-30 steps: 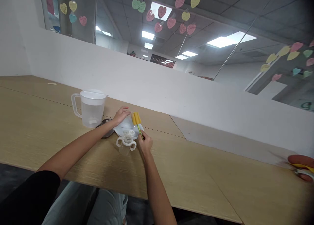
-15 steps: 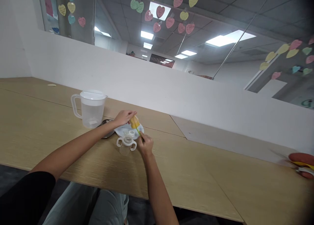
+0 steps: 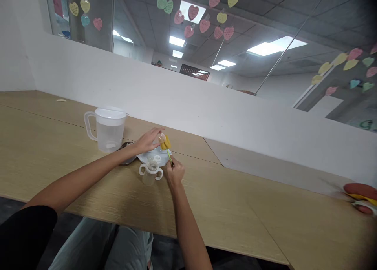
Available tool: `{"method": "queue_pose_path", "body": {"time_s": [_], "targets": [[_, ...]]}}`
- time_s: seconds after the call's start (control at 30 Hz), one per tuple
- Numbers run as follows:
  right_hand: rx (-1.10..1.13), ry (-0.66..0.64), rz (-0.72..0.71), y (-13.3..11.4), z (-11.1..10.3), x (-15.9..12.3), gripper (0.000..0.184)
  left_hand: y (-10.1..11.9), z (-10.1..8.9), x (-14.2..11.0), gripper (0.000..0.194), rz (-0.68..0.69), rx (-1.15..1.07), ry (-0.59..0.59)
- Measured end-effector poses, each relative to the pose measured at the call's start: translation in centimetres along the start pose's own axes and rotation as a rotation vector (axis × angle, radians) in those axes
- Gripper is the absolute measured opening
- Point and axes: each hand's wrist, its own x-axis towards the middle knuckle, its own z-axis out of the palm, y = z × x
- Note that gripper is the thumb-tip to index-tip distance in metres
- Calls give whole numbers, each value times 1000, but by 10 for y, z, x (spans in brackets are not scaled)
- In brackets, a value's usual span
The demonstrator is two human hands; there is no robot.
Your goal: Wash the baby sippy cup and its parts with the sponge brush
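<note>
My left hand (image 3: pixel 147 140) is closed around a small clear cover (image 3: pixel 160 139), probably a bottle cap, above the white plate (image 3: pixel 143 158). Against the cover's right side is the yellow sponge head (image 3: pixel 165 143) of a brush with a thin green handle (image 3: pixel 169 155). The fingers of my right hand (image 3: pixel 176 171) are wrapped around the lower end of that handle. A clear baby bottle (image 3: pixel 149 177) with two white side handles stands upright and uncapped in front of the plate. On the plate rests a white ring-shaped piece (image 3: pixel 157 159).
To the left stands a clear lidded pitcher (image 3: pixel 110 132) with a big handle. A dark metal dish (image 3: pixel 128 160) sits partly under my left forearm. Red and yellow items (image 3: pixel 361 195) lie at the far right of the wooden table (image 3: pixel 229 207). A white wall (image 3: pixel 182 105) rises behind.
The sponge head showed through the cover before and now sits beside it, outside on the right. My left hand has shifted slightly up and left with the cover.
</note>
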Motion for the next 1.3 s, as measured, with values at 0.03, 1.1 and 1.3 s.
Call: {"method": "queue_pose_path", "body": {"time_s": [0.03, 1.1, 1.3], "targets": [[4, -6, 10, 0, -1, 0, 41, -1, 1, 1, 63, -5, 2, 9], [213, 108, 76, -8, -4, 4, 43, -68, -63, -49, 40, -549, 362, 43], [201, 100, 126, -8, -5, 4, 43, -89, -36, -69, 31, -582, 322, -220]]}}
